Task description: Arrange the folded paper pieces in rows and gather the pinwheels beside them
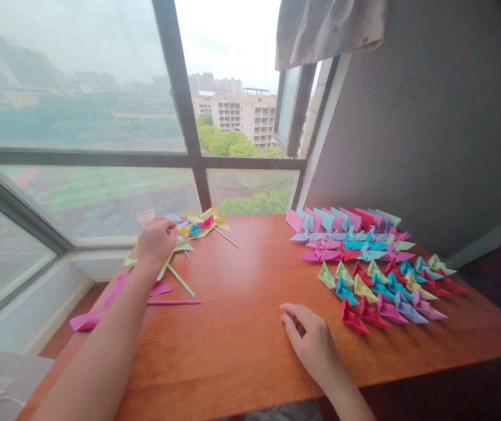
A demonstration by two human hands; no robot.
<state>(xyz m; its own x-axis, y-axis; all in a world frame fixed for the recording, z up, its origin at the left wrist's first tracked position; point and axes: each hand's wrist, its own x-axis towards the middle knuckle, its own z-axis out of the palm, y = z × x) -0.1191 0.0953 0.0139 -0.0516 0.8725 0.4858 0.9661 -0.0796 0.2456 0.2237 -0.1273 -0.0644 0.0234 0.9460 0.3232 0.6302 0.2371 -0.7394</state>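
My left hand (157, 241) reaches to the back left of the table, its fingers curled in among several paper pinwheels. What its fingertips close on, if anything, I cannot make out. Just right of it lies a yellow pinwheel (220, 222) on a thin stick, with small blue and magenta paper pieces by it. A green pinwheel stick (181, 280) points toward me. Partly behind my left forearm is a magenta pinwheel (161, 287). My right hand (311, 342) rests on the tabletop, fingers loosely bent, thumb apart from them, holding nothing. Folded paper boats (373, 316) stand to its right.
Rows of colourful paper boats, paper cranes (322, 255) and upright folded papers (327, 219) fill the right side of the wooden table (241, 351). Windows (114, 193) border the back and left. A grey wall (443, 117) rises at the right.
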